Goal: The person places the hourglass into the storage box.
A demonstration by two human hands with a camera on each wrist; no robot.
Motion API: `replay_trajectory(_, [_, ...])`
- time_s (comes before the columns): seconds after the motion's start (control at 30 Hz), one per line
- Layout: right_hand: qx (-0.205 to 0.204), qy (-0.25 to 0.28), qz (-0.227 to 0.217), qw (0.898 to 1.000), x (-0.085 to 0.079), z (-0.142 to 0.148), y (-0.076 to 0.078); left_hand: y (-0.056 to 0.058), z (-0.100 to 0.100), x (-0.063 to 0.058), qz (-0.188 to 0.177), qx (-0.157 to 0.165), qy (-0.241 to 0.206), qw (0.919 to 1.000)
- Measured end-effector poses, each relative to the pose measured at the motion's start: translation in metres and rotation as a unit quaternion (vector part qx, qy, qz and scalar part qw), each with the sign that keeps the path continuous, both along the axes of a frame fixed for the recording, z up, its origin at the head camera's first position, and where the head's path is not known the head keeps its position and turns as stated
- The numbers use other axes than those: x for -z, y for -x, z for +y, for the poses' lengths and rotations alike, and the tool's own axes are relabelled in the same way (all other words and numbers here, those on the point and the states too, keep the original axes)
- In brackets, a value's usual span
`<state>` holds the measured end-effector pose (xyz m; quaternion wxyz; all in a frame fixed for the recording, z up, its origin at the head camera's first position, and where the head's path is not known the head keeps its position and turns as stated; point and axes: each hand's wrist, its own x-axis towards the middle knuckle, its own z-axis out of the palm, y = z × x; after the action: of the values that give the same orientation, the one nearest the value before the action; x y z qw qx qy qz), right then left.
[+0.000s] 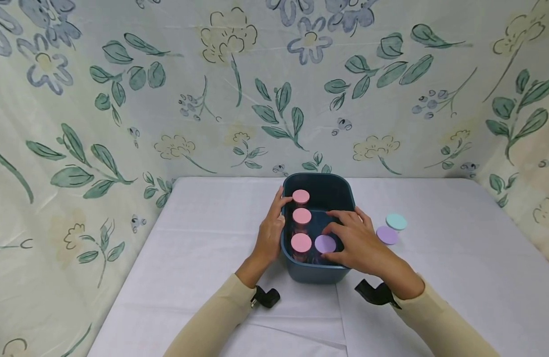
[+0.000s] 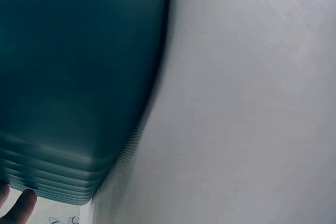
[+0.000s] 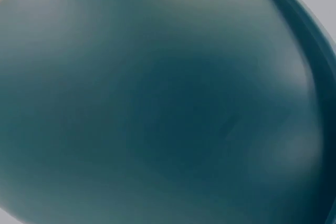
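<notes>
At lower centre of the frame, the right hand point(image 1: 359, 244) pinches a purple-topped jar point(image 1: 325, 243) inside the bin point(image 1: 316, 275), beside three pink-topped jars point(image 1: 301, 242); the left hand point(image 1: 271, 233), fingers extended, rests on the bin's left rim.

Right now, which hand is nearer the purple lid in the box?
Right: the right hand is at the purple lid; the left hand holds the box, left of the pink lids.
</notes>
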<state>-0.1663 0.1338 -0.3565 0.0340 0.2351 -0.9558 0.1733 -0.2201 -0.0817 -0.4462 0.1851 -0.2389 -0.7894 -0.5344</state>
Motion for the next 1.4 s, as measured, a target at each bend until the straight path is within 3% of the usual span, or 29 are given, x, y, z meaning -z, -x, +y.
replay_trajectory(0.63, [0.002, -0.031, -0.009, 0.999, -0.0031, -0.0025, 0.0004, -0.0004, 0.0000, -0.0012, -0.002, -0.005, 0.004, 1.0000])
replay_trajectory(1.4, [-0.006, -0.020, -0.001, 1.000, -0.0009, -0.0019, 0.0003, -0.0015, -0.0006, -0.0021, -0.006, -0.002, 0.001, 1.0000])
